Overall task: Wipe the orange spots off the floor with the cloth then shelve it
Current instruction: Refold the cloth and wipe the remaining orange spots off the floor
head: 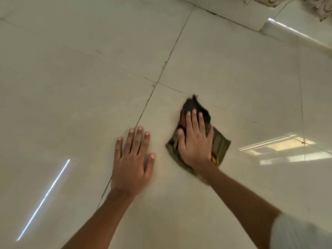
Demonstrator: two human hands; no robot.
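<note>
A crumpled dark green cloth [220, 142] with orange patches lies on the glossy beige tiled floor [89, 87]. My right hand [195, 141] presses flat on top of the cloth, fingers spread and pointing away from me. To its left, my left hand [133, 159] rests palm down on the bare tile, fingers apart, holding nothing. A faint orange tinge shows on the floor at the cloth's left edge [173, 121]; no distinct orange spots are visible. The shelf is not in view.
Dark grout lines [156, 87] cross just beyond the hands. A white raised step or ledge [294, 33] runs along the far right, with patterned fabric [319, 8] above it. Light reflections streak the tiles at left and right.
</note>
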